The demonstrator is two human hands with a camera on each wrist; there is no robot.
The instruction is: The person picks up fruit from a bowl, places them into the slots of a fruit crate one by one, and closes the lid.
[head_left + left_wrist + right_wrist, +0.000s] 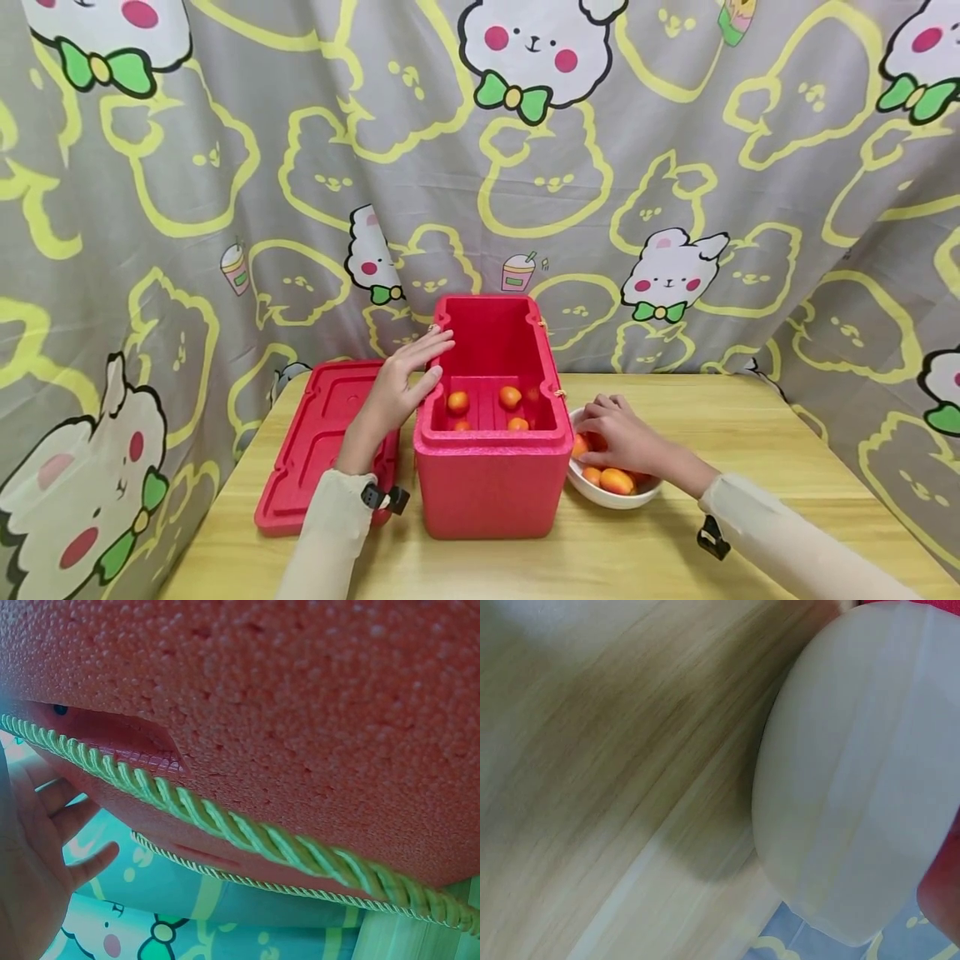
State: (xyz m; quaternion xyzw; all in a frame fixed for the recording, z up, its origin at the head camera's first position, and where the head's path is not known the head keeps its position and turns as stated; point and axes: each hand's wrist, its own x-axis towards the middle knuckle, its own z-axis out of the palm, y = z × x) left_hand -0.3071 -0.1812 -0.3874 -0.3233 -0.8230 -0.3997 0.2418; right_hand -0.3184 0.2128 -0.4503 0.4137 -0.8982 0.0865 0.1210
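Observation:
An open red foam box stands mid-table with several small orange fruits on its floor. My left hand rests flat against the box's left rim, fingers straight. In the left wrist view the same hand lies open beside the box wall, which has a green cord running along it. My right hand reaches into a white bowl to the right of the box, fingers curled round an orange fruit. More fruits lie in the bowl. The right wrist view shows only the bowl's outer wall.
The red lid lies flat on the wooden table left of the box, partly under my left forearm. A grey cartoon-print curtain hangs right behind the table. Bare tabletop stretches to the right of the bowl and in front of the box.

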